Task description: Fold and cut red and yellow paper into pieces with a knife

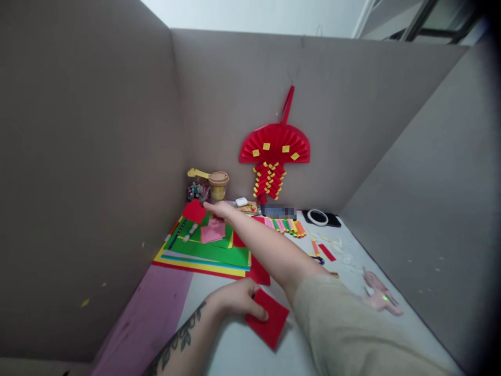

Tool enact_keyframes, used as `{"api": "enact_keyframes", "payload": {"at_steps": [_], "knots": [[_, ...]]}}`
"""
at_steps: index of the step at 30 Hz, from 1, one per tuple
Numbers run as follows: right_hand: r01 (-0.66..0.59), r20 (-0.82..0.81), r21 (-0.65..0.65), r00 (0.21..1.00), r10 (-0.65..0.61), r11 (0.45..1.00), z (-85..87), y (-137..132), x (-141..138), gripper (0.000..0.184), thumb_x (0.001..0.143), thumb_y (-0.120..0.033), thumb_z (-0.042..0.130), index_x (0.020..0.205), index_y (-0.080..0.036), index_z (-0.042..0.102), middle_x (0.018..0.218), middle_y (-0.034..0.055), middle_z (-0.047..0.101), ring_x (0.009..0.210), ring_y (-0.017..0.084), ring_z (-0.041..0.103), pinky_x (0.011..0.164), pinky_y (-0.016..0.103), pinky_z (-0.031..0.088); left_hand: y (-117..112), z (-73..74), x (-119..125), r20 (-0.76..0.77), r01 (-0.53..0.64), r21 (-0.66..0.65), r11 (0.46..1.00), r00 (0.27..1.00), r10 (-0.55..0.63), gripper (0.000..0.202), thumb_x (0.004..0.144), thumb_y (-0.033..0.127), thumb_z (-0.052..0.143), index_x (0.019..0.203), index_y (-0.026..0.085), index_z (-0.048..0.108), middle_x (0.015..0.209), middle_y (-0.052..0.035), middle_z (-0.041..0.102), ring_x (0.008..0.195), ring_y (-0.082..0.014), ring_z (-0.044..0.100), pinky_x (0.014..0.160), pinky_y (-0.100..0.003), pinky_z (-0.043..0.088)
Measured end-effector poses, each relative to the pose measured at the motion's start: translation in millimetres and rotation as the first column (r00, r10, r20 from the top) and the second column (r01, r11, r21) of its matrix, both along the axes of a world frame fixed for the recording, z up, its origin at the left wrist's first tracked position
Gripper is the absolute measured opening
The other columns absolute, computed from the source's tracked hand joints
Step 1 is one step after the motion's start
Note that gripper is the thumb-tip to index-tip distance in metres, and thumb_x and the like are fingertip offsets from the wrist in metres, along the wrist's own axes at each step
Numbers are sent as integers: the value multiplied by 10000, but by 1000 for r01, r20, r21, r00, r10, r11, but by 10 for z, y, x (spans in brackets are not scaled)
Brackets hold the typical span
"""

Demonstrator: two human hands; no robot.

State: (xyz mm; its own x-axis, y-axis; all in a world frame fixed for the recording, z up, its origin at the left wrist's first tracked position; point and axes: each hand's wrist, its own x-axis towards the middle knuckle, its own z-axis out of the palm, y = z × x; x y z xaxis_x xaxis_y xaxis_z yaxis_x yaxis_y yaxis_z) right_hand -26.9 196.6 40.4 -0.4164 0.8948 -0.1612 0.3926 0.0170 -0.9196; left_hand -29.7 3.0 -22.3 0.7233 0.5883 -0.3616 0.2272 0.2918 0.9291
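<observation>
My left hand [243, 303], at the near edge of the table, is closed on a red paper square [270, 321], thumb flat on its face. My right arm stretches across to the far left. There my right hand [221, 212] pinches the edge of a red paper piece [194, 211] between its fingertips; its other fingers are partly hidden. Just below that hand lie pink paper squares [212, 233], on green paper sheets [207, 254] stacked over yellow and red ones. A white-capped glue stick or marker [190, 233] rests beside the pink squares.
A red paper fan [275, 143] with firecracker-like rolls hangs on the back panel. Behind the sheets stand a lidded cup [218, 186] and a pen holder [198, 191]. Coloured paper rolls [285, 226], scissors [318, 259], a phone [332, 219] and a pink object [379, 295] lie rightward.
</observation>
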Motion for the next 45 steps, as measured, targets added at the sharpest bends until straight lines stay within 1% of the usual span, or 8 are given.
{"api": "enact_keyframes", "payload": {"at_steps": [5,10,17,19,23,25,34,45], "knots": [[-12,283,159,958,-34,987,-100,111,488,324,865,-400,451,735,-126,565,581,35,587,512,132,526,509,235,383,62,5,-31,125,-141,-52,989,981,146,172,551,200,696,691,105,665,640,-22,630,540,-111,515,517,-208,374],[-200,490,275,871,42,940,-316,-27,1153,344,519,-126,745,846,-156,643,920,64,669,872,219,596,749,254,436,148,65,-38,267,-367,-178,913,875,404,255,573,209,693,798,94,659,712,-69,672,588,-141,585,579,-229,431],[-350,559,425,827,62,835,-455,-156,933,437,685,-201,644,1114,-146,581,1190,128,576,1118,257,499,952,347,370,277,157,-258,330,-608,-147,780,713,618,426,581,211,716,983,120,609,869,-85,692,728,-191,644,683,-288,490],[-382,564,434,821,84,816,-445,-131,744,451,706,-236,635,1143,-157,562,1192,111,579,1110,239,512,947,327,383,392,180,-444,411,-805,-111,583,497,764,472,571,242,722,1007,140,574,871,-64,686,733,-185,644,708,-305,499],[-396,603,396,793,90,829,-433,-66,400,598,645,-257,685,1202,-145,501,1177,128,584,1041,252,561,854,319,455,635,116,-914,416,-991,-16,-135,-129,900,467,588,194,666,1027,168,508,878,-30,648,737,-136,622,754,-302,497],[-407,640,353,762,100,843,-428,-30,266,651,559,-234,740,1163,-140,516,1157,145,588,1010,278,575,806,331,481,694,56,-1088,333,-968,29,-249,-225,915,438,585,131,601,1014,175,522,866,-16,629,724,-129,608,727,-285,496],[-492,718,156,652,244,856,-340,-15,25,546,377,-266,830,864,-159,609,904,96,668,852,309,624,695,370,509,670,-36,-1172,155,-975,219,-37,-2,988,232,568,108,520,789,147,577,721,-20,624,630,-161,579,616,-272,467],[-384,281,365,914,293,848,-252,-372,466,459,582,-26,513,1010,-183,571,967,27,646,887,181,602,722,249,480,706,-154,-905,391,-946,278,166,270,880,358,681,247,616,1014,180,503,997,-67,616,905,-187,598,839,-323,471]]}}
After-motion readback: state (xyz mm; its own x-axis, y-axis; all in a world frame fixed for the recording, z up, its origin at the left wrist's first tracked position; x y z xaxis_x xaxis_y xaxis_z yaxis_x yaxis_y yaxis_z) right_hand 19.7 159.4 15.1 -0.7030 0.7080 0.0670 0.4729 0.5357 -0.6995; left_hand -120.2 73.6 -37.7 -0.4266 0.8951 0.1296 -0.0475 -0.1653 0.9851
